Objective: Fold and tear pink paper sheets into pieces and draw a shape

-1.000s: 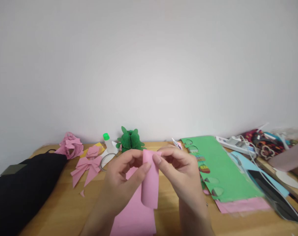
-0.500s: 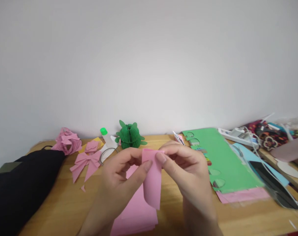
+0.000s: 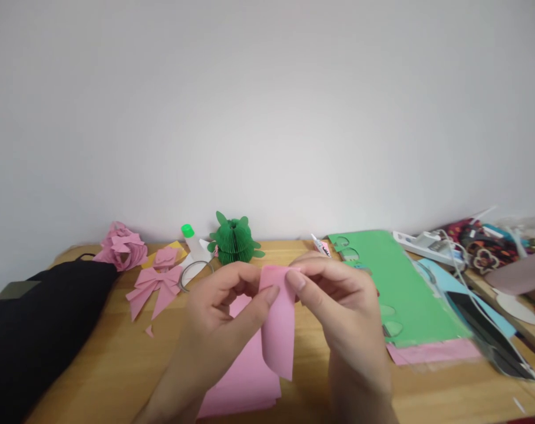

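Between my two hands hangs a pink paper strip [image 3: 278,335], curved and folded over at its top edge. My left hand [image 3: 225,318] pinches its left side, the thumb lying on the front face. At the upper right corner, my right hand [image 3: 338,306] grips the same strip between thumb and fingers. The fingertips behind the paper are hidden. Below, a stack of pink paper sheets [image 3: 245,386] lies on the wooden table [image 3: 117,365], partly covered by my left hand and the strip.
Behind my hands stand a green paper honeycomb turtle [image 3: 235,244] and a glue stick [image 3: 190,238]. A pink paper bow [image 3: 156,285] and a crumpled pink paper piece [image 3: 121,247] lie left, near a black cloth [image 3: 42,330]. To the right are a green folder [image 3: 395,288] and a power strip [image 3: 426,247].
Both hands and the pink strip have shifted slightly to the right in view. The grip on the strip looks the same.
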### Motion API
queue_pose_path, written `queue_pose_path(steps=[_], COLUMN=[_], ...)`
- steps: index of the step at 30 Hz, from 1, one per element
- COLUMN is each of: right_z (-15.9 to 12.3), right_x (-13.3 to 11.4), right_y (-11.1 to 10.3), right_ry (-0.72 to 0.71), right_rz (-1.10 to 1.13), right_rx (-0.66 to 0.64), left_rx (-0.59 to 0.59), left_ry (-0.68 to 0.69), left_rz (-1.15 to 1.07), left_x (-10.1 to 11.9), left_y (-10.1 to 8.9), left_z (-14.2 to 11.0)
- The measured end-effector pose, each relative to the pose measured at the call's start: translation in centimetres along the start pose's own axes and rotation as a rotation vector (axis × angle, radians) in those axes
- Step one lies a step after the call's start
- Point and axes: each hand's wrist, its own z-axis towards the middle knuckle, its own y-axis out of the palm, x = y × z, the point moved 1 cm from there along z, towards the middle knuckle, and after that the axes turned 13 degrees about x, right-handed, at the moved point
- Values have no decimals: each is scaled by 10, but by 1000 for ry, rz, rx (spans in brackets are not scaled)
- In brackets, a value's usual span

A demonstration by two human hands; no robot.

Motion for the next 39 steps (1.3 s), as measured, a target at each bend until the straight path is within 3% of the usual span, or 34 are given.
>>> queue_pose_path(steps=[33,39], right_z=[3,2], right_x=[-3,-2], right_y=[0,0], right_ry=[56,61], right_rz=[-13,-28], right_rx=[-24,-10], left_rx=[-8,11], left_ry=[-28,20], left_rz=[29,-16], left_x=[-1,2], left_y=[1,2], left_z=[1,3])
